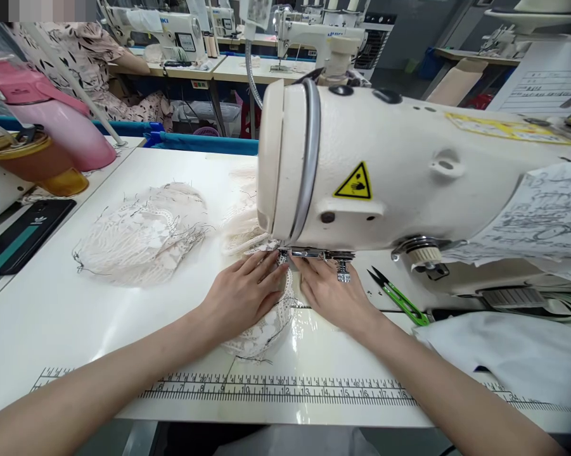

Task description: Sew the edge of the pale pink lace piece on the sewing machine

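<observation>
One printed ruler (247, 391) runs along the near edge of the tabletop (52, 304). Just beyond, lace (256, 339) reaches under the sewing machine (361, 164), the left hand (243, 294) flat on it, fingers slightly apart. The right hand (333, 291) lies just right of the lace, fingers stretched forward — tips hidden, so I can't tell whether they grip. Green snips (404, 301) lie farther right, a lace pile (145, 237) left; beyond, a person (90, 76) sits.

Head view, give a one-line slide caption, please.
Bare left hand rests on cream lace fabric, bare right hand beside it, at a white sewing machine.
</observation>
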`<action>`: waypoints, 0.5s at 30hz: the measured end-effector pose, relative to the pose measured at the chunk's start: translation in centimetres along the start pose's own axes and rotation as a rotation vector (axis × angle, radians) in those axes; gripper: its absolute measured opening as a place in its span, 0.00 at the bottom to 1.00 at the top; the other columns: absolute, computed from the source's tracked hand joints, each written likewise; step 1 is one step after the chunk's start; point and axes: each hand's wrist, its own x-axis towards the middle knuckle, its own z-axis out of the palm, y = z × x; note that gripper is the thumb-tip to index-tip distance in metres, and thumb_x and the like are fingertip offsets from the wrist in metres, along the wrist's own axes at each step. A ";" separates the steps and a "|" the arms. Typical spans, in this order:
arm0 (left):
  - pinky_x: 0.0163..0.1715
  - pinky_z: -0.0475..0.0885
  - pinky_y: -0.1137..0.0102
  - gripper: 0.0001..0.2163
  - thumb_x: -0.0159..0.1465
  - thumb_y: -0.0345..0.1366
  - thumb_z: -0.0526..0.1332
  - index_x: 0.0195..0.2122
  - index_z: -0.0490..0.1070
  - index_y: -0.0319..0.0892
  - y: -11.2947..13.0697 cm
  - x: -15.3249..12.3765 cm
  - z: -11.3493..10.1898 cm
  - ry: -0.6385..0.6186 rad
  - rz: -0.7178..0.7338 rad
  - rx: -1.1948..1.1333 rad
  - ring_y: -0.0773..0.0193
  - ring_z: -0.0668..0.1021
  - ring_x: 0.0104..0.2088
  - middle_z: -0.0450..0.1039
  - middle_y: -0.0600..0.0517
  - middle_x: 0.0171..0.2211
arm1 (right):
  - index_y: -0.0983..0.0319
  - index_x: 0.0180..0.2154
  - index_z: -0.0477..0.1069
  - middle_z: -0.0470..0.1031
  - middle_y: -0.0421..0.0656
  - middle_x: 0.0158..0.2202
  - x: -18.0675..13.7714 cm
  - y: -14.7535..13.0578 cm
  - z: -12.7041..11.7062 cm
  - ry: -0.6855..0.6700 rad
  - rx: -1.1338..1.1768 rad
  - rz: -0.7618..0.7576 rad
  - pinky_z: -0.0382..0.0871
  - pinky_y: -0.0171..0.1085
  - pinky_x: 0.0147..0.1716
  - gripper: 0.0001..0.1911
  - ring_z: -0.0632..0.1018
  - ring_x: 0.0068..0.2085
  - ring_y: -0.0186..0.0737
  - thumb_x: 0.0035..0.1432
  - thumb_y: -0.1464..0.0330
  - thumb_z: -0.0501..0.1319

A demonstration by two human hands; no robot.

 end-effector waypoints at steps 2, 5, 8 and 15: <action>0.56 0.70 0.57 0.19 0.72 0.43 0.50 0.60 0.64 0.40 -0.2 0.1 -0.1 0.016 0.013 0.005 0.52 0.67 0.61 0.65 0.45 0.59 | 0.66 0.56 0.66 0.78 0.48 0.46 0.1 0.1 -0.3 0.011 0.029 0.018 0.63 0.49 0.50 0.21 0.76 0.36 0.44 0.62 0.73 0.53; 0.53 0.72 0.59 0.19 0.72 0.44 0.51 0.58 0.65 0.40 -0.3 0.3 -1.3 0.060 0.019 -0.036 0.54 0.70 0.58 0.69 0.47 0.57 | 0.63 0.50 0.70 0.78 0.43 0.47 0.4 0.4 -0.9 0.070 0.109 -0.001 0.63 0.42 0.42 0.17 0.76 0.37 0.40 0.60 0.76 0.53; 0.44 0.75 0.66 0.15 0.72 0.43 0.52 0.52 0.69 0.41 -0.2 0.0 -3.6 0.036 0.151 -0.134 0.61 0.76 0.48 0.73 0.49 0.52 | 0.62 0.41 0.72 0.78 0.39 0.44 0.6 1.0 -1.5 0.186 0.254 -0.178 0.62 0.37 0.36 0.13 0.75 0.39 0.35 0.60 0.78 0.53; 0.30 0.70 0.68 0.05 0.67 0.31 0.57 0.41 0.72 0.40 1.6 -4.8 -5.6 -0.084 0.543 0.160 0.58 0.75 0.44 0.73 0.46 0.46 | 0.63 0.36 0.73 0.78 0.39 0.35 0.6 1.8 -1.0 0.214 0.540 -0.420 0.65 0.34 0.33 0.12 0.75 0.41 0.35 0.57 0.80 0.54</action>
